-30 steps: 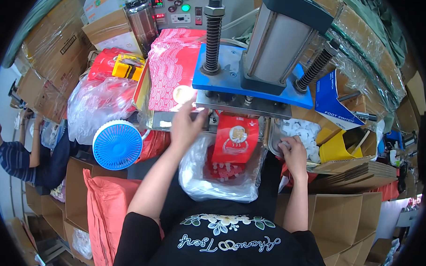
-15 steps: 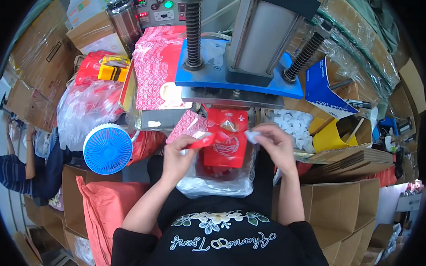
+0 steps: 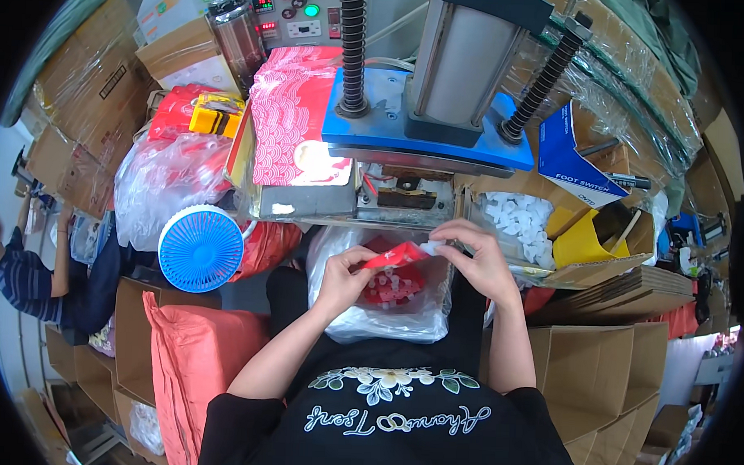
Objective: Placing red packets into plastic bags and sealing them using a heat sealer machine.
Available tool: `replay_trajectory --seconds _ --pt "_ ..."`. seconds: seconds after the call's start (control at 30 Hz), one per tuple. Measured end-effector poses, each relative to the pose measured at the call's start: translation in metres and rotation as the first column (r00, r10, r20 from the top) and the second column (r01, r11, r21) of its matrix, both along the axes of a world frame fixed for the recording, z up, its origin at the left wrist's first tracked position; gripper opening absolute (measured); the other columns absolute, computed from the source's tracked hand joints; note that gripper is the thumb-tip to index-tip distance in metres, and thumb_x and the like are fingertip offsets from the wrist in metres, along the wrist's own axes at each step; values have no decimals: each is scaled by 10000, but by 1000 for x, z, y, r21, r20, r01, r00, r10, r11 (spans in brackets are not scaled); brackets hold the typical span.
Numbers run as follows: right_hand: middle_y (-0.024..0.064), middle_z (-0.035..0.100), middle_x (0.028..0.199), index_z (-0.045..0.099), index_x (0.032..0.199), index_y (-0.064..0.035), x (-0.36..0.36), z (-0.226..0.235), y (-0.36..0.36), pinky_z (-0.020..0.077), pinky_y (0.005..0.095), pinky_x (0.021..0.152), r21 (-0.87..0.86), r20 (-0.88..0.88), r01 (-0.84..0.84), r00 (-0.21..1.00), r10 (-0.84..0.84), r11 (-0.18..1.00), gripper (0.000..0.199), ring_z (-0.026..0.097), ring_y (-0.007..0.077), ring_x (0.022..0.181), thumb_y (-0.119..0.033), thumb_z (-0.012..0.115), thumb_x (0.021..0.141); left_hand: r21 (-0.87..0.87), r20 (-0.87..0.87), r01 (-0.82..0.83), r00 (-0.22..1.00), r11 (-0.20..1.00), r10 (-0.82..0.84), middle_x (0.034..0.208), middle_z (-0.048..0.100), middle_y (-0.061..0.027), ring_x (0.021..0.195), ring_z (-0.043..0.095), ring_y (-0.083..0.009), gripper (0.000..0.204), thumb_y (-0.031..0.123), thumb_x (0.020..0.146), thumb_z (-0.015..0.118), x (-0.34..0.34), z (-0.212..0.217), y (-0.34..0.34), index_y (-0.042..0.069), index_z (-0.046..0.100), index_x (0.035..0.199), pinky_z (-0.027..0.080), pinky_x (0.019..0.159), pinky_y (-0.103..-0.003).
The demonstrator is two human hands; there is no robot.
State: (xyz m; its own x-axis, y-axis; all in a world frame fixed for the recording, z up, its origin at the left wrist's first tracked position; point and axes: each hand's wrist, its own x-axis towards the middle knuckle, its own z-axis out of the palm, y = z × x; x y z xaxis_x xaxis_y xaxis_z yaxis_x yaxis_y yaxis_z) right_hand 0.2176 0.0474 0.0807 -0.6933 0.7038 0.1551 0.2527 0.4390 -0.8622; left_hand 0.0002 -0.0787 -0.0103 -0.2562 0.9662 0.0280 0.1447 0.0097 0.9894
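In front of my chest, my left hand [image 3: 343,279] pinches one side of a red printed pouch [image 3: 401,256], seen edge-on. My right hand [image 3: 475,257] is closed at the pouch's other end, its fingertips on a small white plastic piece [image 3: 430,247]. Whether that piece sits inside the pouch opening, I cannot tell. Below both hands is a box lined with a clear plastic bag [image 3: 356,326], and red pouches with several pale spouts [image 3: 392,286] lie in it. Just beyond stands a press with a blue plate [image 3: 392,131]; its lower metal block [image 3: 407,198] shows bare.
Pink-and-white patterned pouches [image 3: 290,119] are stacked left of the press. At the right are a tray of white plastic pieces [image 3: 516,225] and a blue-and-white carton [image 3: 575,158]. A blue fan [image 3: 201,249] stands at the left. Farther left, another person [image 3: 35,270] is partly visible.
The flat red pouch below the press has gone from there, and so has the patterned one beside my left hand. My left hand has come right, closer to my right hand. The view has shifted slightly.
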Motion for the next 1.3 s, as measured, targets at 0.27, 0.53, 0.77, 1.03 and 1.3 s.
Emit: replay_trajectory --seconds 0.27,0.53,0.77,1.03,1.3 --pt "83 683 1112 701 1103 -1 -10 -19 3 514 320 910 -259 -137 4 990 -41 966 240 658 194 1026 -82 730 879 -87 247 81 967 993 -57 832 708 -48 719 617 -86 220 154 934 693 7 -6 15 -49 732 1012 487 652 -256" --pt "155 668 1164 640 1244 -20 42 -38 52 537 343 872 268 5 429 895 -446 863 329 675 250 1026 -120 657 931 -172 526 -150 822 974 220 898 721 -99 758 688 -139 246 156 935 704 10 -3 66 -60 710 1052 561 662 -304" --pt "253 572 1292 637 1216 5 62 -87 76 407 453 1046 592 324 247 799 -507 767 331 549 426 1173 -164 642 931 -144 359 -214 899 966 253 839 728 -67 728 654 -133 203 164 887 720 11 -11 86 -27 744 953 523 678 -316" --pt "199 624 1161 591 1256 27 63 -104 95 471 391 896 524 97 275 921 -377 806 313 612 330 1045 -193 515 1045 467 -687 -387 408 795 602 1371 571 -94 1327 492 -284 483 417 836 701 -88 6 59 193 640 1260 285 1131 -544" --pt "51 630 1054 569 1178 -38 84 -105 92 469 277 766 -15 -133 427 895 -425 904 232 586 114 925 -158 642 993 443 -592 -334 588 832 551 1083 671 -41 1092 611 -263 226 178 790 737 -90 11 9 138 724 1012 334 1078 -521"
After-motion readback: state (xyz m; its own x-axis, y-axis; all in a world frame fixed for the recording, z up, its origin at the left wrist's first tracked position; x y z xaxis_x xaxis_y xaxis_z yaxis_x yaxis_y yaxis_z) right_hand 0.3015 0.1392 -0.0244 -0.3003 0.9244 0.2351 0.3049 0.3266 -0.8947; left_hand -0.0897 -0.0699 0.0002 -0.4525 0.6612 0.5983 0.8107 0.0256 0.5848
